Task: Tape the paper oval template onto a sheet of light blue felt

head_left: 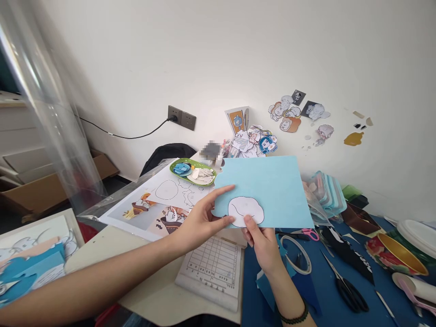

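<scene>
A light blue sheet of paper (265,181) is held up in front of me, its left edge cut unevenly. Against its lower left part lies a white paper cutout (245,208), rounded, with a dark outline and a curved line across it. My left hand (204,213) grips the sheet's left edge, its thumb at the cutout's left side and the index finger stretched over the sheet. From below, my right hand (260,243) pinches the sheet and cutout, thumb on top; its other fingers are mostly hidden behind the paper.
Beyond the sheet sits a green tray (173,173) with blue and white paper pieces. Printed sheets (136,218) and a form pad (214,272) lie on the table. At right on the blue surface are black scissors (350,293), a tape roll (308,259) and a red-gold bowl (384,259).
</scene>
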